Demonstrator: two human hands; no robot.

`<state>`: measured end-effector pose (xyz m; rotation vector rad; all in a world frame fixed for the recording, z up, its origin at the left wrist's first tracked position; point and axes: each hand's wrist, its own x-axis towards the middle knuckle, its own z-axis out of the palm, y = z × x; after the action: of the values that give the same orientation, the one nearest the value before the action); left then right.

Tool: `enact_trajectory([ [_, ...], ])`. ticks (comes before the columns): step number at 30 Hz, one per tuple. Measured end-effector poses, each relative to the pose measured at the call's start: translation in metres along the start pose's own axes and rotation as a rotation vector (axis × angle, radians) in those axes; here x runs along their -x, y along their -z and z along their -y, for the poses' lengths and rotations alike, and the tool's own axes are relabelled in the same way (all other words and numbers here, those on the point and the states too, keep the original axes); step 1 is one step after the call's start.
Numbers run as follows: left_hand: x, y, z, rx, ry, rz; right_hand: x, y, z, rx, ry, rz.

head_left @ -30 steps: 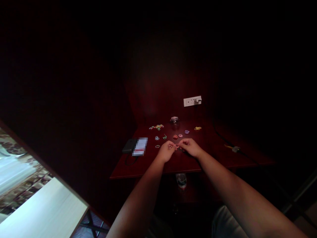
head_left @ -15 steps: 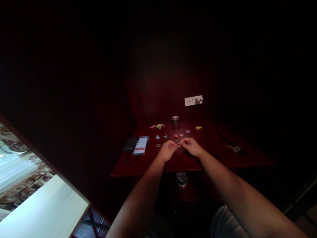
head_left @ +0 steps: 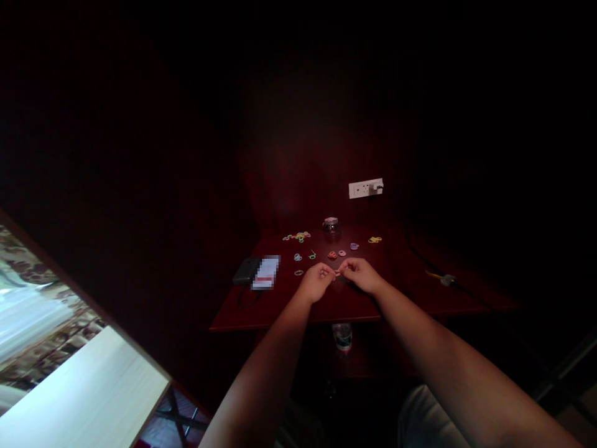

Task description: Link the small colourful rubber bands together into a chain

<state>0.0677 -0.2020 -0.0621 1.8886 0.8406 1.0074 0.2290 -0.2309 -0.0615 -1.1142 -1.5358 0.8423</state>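
My left hand (head_left: pixel 318 281) and my right hand (head_left: pixel 360 275) meet over the front of the dark red table (head_left: pixel 275 311). Between their fingertips they pinch a small pinkish hair tie (head_left: pixel 337 272), mostly covered by the fingers. Just beyond the hands lie a bunch of orange-red hair ties (head_left: pixel 332 255) and a pink one (head_left: pixel 342 253). Purple hair ties (head_left: pixel 354 246) and yellow hair ties (head_left: pixel 374 239) sit further right. To the left are light blue ties (head_left: pixel 297 257), a green one (head_left: pixel 312 256), a single dull-coloured one (head_left: pixel 298 272) and a mixed multicoloured pile (head_left: pixel 301 236).
A clear jar (head_left: pixel 331 226) stands at the back near the wall socket (head_left: pixel 366 188). At left lie a phone (head_left: pixel 266 272) and a black case-like object (head_left: pixel 246 270). A cable (head_left: pixel 448 280) crosses the right side. Under the table stands a bottle (head_left: pixel 343 336).
The hair tie between my fingertips showed as an open loop before and now looks narrower. Both hands stay almost in place; the view has shifted slightly.
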Motion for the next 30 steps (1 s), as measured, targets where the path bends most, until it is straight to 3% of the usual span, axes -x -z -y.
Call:
enact_trajectory([
  [8, -0.001, 0.0, 0.006, -0.025, -0.016, 0.007, -0.002, 0.001, -0.005, -0.012, 0.01, 0.004],
  [17, 0.0, 0.0, 0.001, -0.023, -0.001, 0.003, 0.002, -0.001, 0.006, -0.032, -0.004, 0.065],
  [30, 0.003, 0.001, -0.003, -0.106, -0.012, 0.045, -0.001, 0.001, -0.001, -0.076, -0.003, -0.057],
])
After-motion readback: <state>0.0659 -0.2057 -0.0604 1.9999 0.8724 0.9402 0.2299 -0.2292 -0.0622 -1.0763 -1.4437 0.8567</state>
